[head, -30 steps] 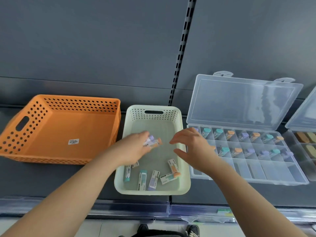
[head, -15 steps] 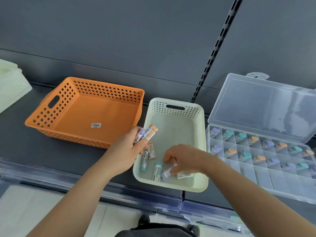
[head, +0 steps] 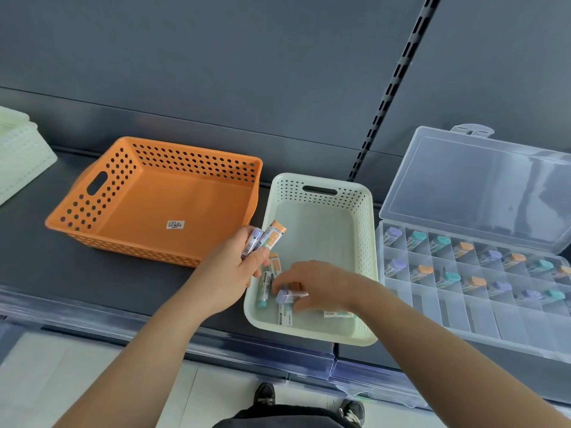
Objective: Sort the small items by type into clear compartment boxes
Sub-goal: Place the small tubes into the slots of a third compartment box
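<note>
L hand (head: 233, 273) grips a pair of tubes (head: 268, 239), one purple-cap and one orange-cap, caps up and tilted right, held over the near-left rim of the cream basket (head: 364, 217). R hand (head: 315, 284) is down inside that basket, fingers curled, and as far as we can see it pinches a loose purple tube (head: 286, 297) at the cap end. That tube lies roughly crosswise in the basket, cap pointing left twd the L hand, body running right under the R palm. Key relation: the compartment box (head: 482, 322) sits just beside the basket on the shelf, to the right, past the basket's right wall, so the R hand is clearly the nearer one. We judge the tube must lift over that wall and turn approx a quarter, since tubes already in the box lie caps to the back. Other tubes remain on the basket floor: a teal-cap tube (head: 263, 288) by the left wall, more partly under the R hand, so we can't count them. Labels too small to read. Box's right end is cut off by frame edge. Orange basket (head: 154, 208) stands left, holding only a sticker.
</note>
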